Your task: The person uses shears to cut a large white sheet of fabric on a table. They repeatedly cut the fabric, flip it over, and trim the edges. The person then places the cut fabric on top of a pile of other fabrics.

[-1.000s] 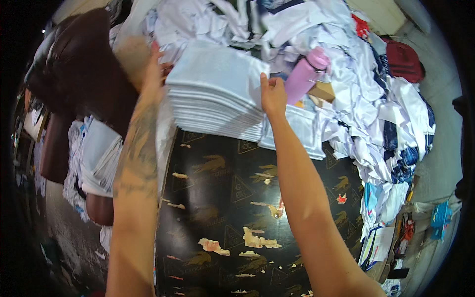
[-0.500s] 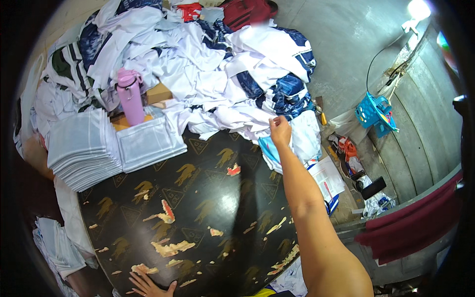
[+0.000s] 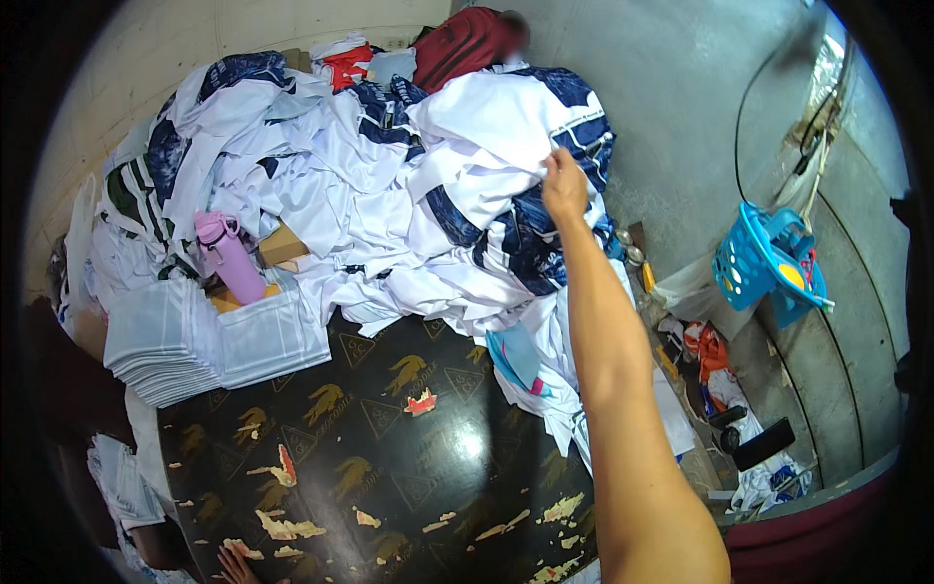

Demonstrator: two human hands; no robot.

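My right arm stretches far over a heap of white and navy clothes point(image 3: 379, 214). At its right side my right hand point(image 3: 565, 187) is closed, with fingertips pinching the edge of a white and navy garment point(image 3: 491, 122). Down at the lower left edge, my left hand point(image 3: 234, 566) lies with fingers spread on the black tabletop point(image 3: 389, 467), partly cut off by the picture's edge. A light blue and white cloth piece point(image 3: 516, 358) hangs at the heap's near right, beside my right forearm.
A stack of folded pale grey cloths point(image 3: 161, 341) and a lilac bottle point(image 3: 232, 258) stand at the left. To the right hangs a turquoise basket point(image 3: 769, 263). A dark red bag point(image 3: 467, 47) sits behind the heap. The tabletop has chipped, peeling patches.
My right hand has moved farther away, from the heap's near edge onto the navy and white garment. The view has tilted upward. My left hand stays on the tabletop, now less visible.
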